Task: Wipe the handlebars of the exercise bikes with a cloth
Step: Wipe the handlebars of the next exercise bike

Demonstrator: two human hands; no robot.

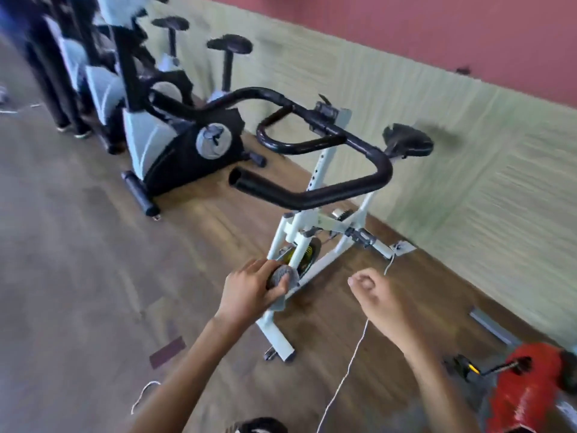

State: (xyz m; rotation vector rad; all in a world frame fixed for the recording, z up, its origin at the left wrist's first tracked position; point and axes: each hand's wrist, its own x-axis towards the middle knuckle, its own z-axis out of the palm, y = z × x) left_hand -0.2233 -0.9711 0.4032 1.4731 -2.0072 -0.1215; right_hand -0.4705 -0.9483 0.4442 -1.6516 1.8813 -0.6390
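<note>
A white-framed exercise bike stands in front of me with black padded handlebars that loop from upper left to a near open-ended grip at centre. My left hand is shut on a bunched grey cloth, held low over the bike's flywheel area, well below the handlebars. My right hand hangs to the right with fingers loosely curled and nothing in it. Neither hand touches the handlebars.
A black and grey exercise bike stands to the left, with more machines in a row behind it along the wall. A red machine part sits at bottom right. A white cord trails across the wooden floor. A person's dark-trousered legs stand at far left.
</note>
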